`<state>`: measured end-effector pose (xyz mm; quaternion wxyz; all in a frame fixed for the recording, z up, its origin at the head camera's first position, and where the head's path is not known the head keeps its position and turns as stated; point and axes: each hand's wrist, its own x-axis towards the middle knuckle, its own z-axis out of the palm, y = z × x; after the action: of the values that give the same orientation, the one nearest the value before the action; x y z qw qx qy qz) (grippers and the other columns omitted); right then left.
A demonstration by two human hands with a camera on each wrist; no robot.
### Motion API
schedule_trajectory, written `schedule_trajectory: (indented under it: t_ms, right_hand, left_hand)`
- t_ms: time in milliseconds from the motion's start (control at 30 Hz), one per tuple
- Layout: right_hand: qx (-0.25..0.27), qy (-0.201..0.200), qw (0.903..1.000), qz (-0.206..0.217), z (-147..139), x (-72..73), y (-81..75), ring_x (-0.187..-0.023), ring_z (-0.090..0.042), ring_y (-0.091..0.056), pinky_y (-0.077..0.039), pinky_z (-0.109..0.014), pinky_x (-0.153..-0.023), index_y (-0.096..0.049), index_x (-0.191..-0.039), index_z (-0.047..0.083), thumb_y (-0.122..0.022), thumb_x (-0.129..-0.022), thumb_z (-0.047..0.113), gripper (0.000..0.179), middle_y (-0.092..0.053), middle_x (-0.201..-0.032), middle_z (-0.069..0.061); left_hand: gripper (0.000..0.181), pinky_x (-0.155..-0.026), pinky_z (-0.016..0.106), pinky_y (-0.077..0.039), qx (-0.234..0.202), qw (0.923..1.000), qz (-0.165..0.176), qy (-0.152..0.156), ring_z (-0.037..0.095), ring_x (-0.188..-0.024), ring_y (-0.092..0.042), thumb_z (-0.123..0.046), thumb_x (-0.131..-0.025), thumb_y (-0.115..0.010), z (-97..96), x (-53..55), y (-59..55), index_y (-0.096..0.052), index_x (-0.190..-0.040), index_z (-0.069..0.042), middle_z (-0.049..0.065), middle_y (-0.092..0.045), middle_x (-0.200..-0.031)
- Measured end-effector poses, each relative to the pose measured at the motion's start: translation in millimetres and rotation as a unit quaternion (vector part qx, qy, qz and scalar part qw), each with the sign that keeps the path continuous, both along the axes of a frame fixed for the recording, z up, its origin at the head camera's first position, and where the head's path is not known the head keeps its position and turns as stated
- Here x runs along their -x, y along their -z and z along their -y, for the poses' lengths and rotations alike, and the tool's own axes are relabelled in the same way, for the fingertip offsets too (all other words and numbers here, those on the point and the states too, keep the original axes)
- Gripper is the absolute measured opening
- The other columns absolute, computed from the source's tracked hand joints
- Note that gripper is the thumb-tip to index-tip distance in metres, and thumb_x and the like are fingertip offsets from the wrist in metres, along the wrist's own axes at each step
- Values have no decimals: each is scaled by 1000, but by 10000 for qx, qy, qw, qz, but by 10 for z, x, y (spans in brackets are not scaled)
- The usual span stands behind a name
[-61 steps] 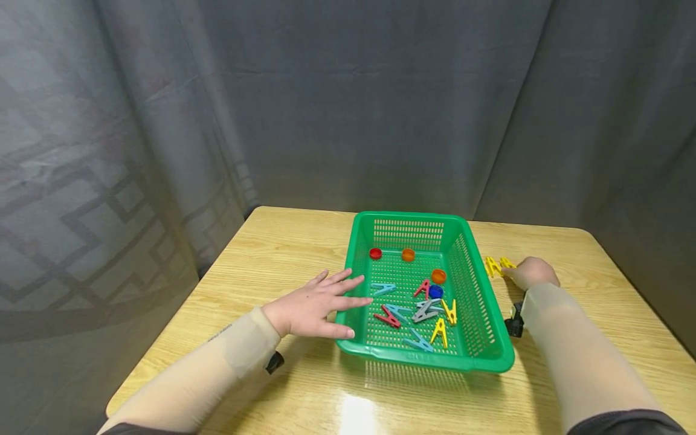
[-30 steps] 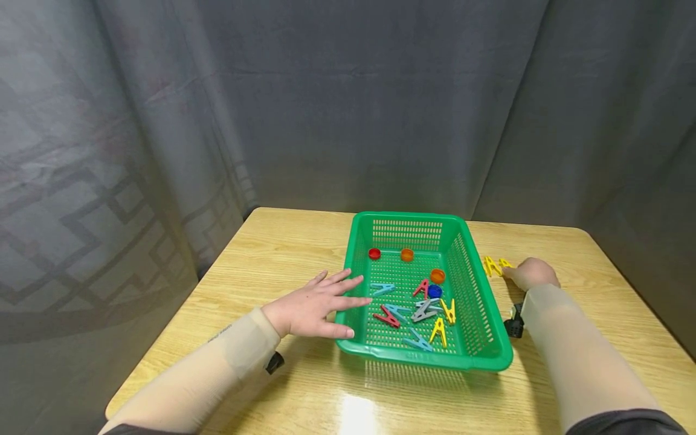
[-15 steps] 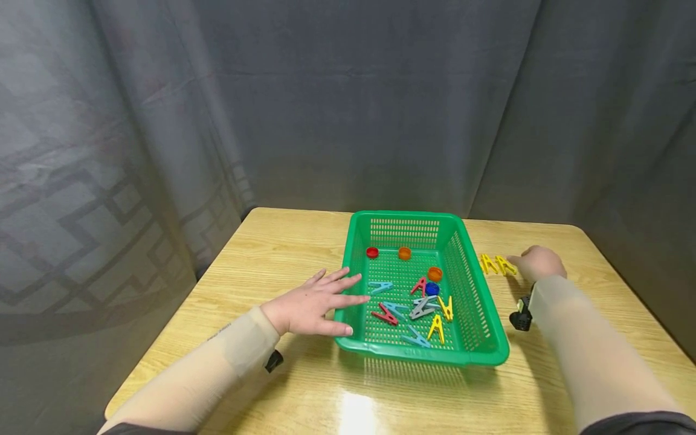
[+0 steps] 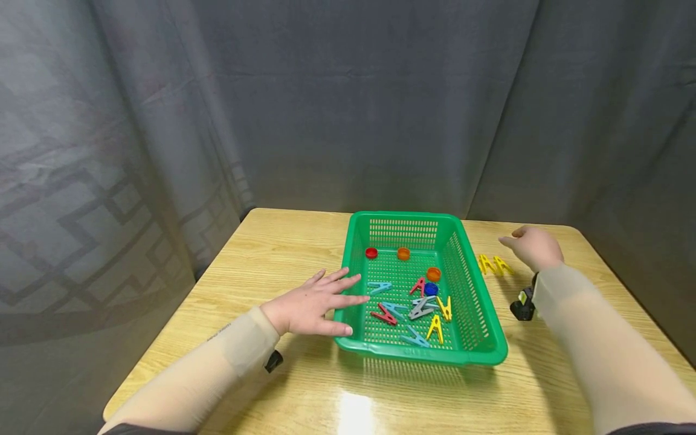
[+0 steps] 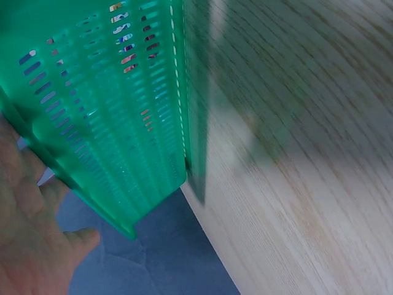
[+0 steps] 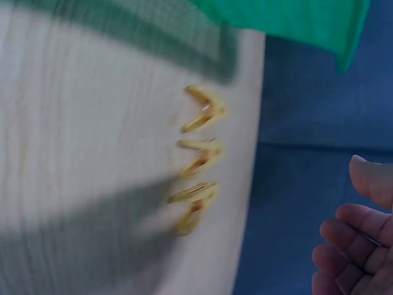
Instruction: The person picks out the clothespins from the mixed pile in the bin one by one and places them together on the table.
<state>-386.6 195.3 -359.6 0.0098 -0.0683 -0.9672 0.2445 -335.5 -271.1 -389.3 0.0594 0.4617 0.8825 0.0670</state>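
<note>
My left hand (image 4: 315,307) lies with spread, straight fingers over the left rim of a green plastic basket (image 4: 424,355). My right hand (image 4: 535,246) hovers above the table, right of the basket. Its fingers are loosely bent and hold nothing, as the right wrist view shows. Just left of this hand, yellow clothespins (image 4: 501,266) lie on the table. The right wrist view shows three in a row, the nearest clothespin (image 6: 199,195) by the hand's shadow; the head view shows two, the third hidden by the hand.
Inside the basket lie several clothespins: a grey clothespin (image 4: 418,310), a red clothespin (image 4: 385,315), a yellow clothespin (image 4: 435,329) and light blue ones. Small round caps are in there too, including a blue cap (image 4: 431,289) and a red cap (image 4: 371,253). Grey curtains (image 4: 348,121) hang behind the table.
My right hand has let go near the yellow clothespins, lifting and drawing away to the right. The clothespin by its fingertips is now uncovered. My left hand has stayed at the basket rim.
</note>
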Motion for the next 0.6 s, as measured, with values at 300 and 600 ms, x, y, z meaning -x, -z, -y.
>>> schedule_trajectory:
  t_ms: [300, 600]
  right_hand:
    - [71, -360, 9982, -475, 257, -6, -308, -106, -47, -50, -44, -58, -83, -48, -130, -10, -48, -98, 47, 65, -50, -123, -32]
    - [49, -653, 9938, -899, 648, -6, -578, -107, -44, -50, -44, -58, -86, -51, -129, -6, -53, -96, 45, 60, -53, -123, -28]
  left_hand:
    - [67, -114, 56, -5, 21, 10000, 46, -23, 18, -147, 3, -70, -90, -39, -2, 6, 0, -29, -150, -41, -8, -5, -161]
    - [67, -113, 56, -6, 16, 10000, 47, -19, 19, -147, 3, -70, -90, -40, 1, 3, -10, -30, -150, -41, -4, -8, -162]
